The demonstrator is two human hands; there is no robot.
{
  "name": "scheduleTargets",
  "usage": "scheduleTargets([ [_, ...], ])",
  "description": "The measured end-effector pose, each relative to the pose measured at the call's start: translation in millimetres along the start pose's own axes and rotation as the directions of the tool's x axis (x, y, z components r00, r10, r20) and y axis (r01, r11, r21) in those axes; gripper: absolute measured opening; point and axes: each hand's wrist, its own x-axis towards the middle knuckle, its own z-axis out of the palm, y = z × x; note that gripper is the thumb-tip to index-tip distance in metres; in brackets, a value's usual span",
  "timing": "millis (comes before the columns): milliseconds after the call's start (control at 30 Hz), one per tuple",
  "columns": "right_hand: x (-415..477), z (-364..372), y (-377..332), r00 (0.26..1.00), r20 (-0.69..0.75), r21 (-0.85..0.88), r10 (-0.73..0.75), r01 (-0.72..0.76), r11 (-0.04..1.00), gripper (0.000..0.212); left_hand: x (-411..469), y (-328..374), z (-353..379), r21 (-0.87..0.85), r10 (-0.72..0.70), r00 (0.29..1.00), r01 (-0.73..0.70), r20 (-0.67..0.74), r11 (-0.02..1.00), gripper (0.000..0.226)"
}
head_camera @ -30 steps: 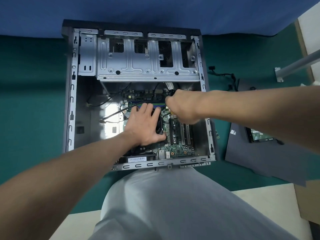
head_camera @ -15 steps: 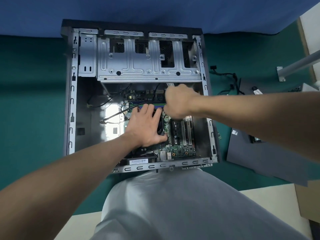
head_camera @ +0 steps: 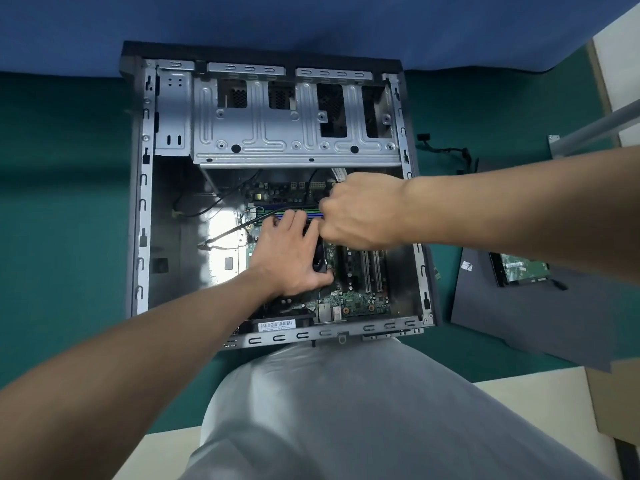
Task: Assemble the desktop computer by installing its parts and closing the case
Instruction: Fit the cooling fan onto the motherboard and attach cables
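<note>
mat: green, covers the table; blue cloth behind it
case: grey tower, on its side at mid-mat, open side up, near edge against the person's grey garment
panel: dark, flat on the mat right of the case, apart from it
cage: bare metal drive cage across the far end of the case
board: green motherboard seated in the near right part of the case, slots along its right side
left hand: palm down, fingers straight and a little spread, pressing flat on the cooler; grips nothing
right hand: knuckles up, fingers curled tight under the palm, over the board just right of the left fingertips; what the fingers close on is hidden, so whether it holds anything cannot be told
drive: on the panel's far part, circuit side up
cooler: black fan on the board, mostly covered by the left hand
memory: blue and green strips just beyond the left fingertips
cable: black, loose on the mat right of the case
</note>
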Motion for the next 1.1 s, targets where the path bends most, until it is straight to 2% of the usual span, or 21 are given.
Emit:
scheduleTargets([
  [133,-0.5,11.0,5.6,0.998,0.002,0.096,0.06,-0.06,0.994,0.021,-1.2,0.6,-0.1,0.006,0.011,1.0,-0.011,-0.002,1.0,0.09],
  [200,1.0,12.5,3.9,0.974,0.053,0.267,0.22,-0.226,0.937,0.024,-0.6,0.7,-0.6,0.0,0.012,1.0,-0.012,-0.002,1.0,0.091],
  [233,4.2,13.5,2.7,0.929,0.124,0.428,0.348,-0.366,0.826,0.028,-0.1,0.6,-0.7,0.0,0.012,1.0,-0.012,-0.003,1.0,0.092],
  [267,8.4,14.2,2.2,0.845,0.268,0.568,0.463,-0.526,0.633,0.029,0.2,0.3,-1.0,0.001,0.013,1.0,-0.013,-0.002,1.0,0.092],
  [300,12.2,13.3,2.8,0.735,0.442,0.66,0.514,-0.655,0.368,0.027,0.3,-0.1,-1.2,0.002,0.016,1.0,-0.016,0.001,1.0,0.093],
  [367,18.2,13.5,4.6,0.553,0.727,0.666,0.406,-0.711,-0.224,0.016,0.0,-0.7,-1.2,0.011,0.016,1.0,-0.016,0.0,1.0,0.094],
  [400,18.6,12.0,6.6,0.515,0.79,0.613,0.333,-0.677,-0.407,0.014,0.0,-0.6,-1.9,0.012,0.017,1.0,-0.017,-0.002,1.0,0.094],
  [433,17.0,11.2,8.2,0.525,0.796,0.604,0.3,-0.658,-0.45,0.014,-0.4,-0.3,-2.4,0.009,0.018,1.0,-0.018,0.0,1.0,0.094],
  [467,15.6,10.7,9.9,0.571,0.756,0.655,0.32,-0.665,-0.359,0.014,-0.5,-0.2,-2.0,0.007,0.019,1.0,-0.019,-0.001,1.0,0.093],
  [500,14.0,8.2,9.8,0.634,0.693,0.711,0.344,-0.681,-0.175,0.011,-0.4,-0.4,-1.2,0.007,0.02,1.0,-0.02,-0.007,1.0,0.091],
  [567,8.4,0.2,4.5,0.764,0.558,0.7,0.324,-0.643,0.309,0.009,-1.0,-0.2,-0.8,-0.003,0.02,1.0,-0.02,-0.018,1.0,0.086],
  [633,3.1,-2.0,1.4,0.873,0.392,0.481,0.289,-0.462,0.745,0.019,-1.5,-0.3,-0.3,0.003,0.014,1.0,-0.014,-0.015,1.0,0.087],
  [667,0.1,-1.9,0.3,0.932,0.261,0.331,0.253,-0.333,0.883,0.019,-1.6,-0.3,0.0,0.008,0.013,1.0,-0.013,-0.014,1.0,0.088],
  [700,-2.6,-1.5,-0.9,0.973,0.141,0.193,0.183,-0.208,0.959,0.019,-1.6,-0.2,0.2,0.007,0.012,1.0,-0.012,-0.014,1.0,0.089],
  [767,-4.8,3.2,-0.8,0.999,0.004,0.058,0.043,-0.043,0.997,0.026,-1.6,-0.2,0.8,0.001,0.009,1.0,-0.009,-0.019,1.0,0.091],
  [833,-5.4,6.0,1.5,1.0,-0.015,0.063,0.009,-0.008,0.998,0.029,-1.9,0.2,0.9,-0.007,0.009,1.0,-0.009,-0.018,1.0,0.091],
  [900,-1.8,7.9,1.0,0.999,-0.019,0.134,0.031,-0.028,0.991,0.028,-1.3,0.5,1.4,-0.005,0.011,1.0,-0.011,-0.014,1.0,0.09],
  [967,5.5,9.3,-5.1,0.987,-0.001,0.286,0.16,-0.153,0.946,0.019,-0.8,0.4,0.9,-0.009,0.012,1.0,-0.012,-0.009,1.0,0.09],
  [1000,9.5,8.1,-6.3,0.96,0.036,0.412,0.276,-0.266,0.872,0.019,-0.4,0.2,1.0,-0.008,0.012,1.0,-0.012,-0.01,1.0,0.09],
  [1033,13.9,7.8,-4.5,0.907,0.111,0.541,0.407,-0.399,0.741,0.024,0.0,-0.2,1.2,-0.003,0.015,1.0,-0.015,-0.014,1.0,0.09],
  [1100,18.2,9.1,5.1,0.768,0.352,0.718,0.535,-0.588,0.372,0.032,-0.3,-0.2,1.3,0.003,0.022,1.0,-0.022,-0.017,1.0,0.091],
])
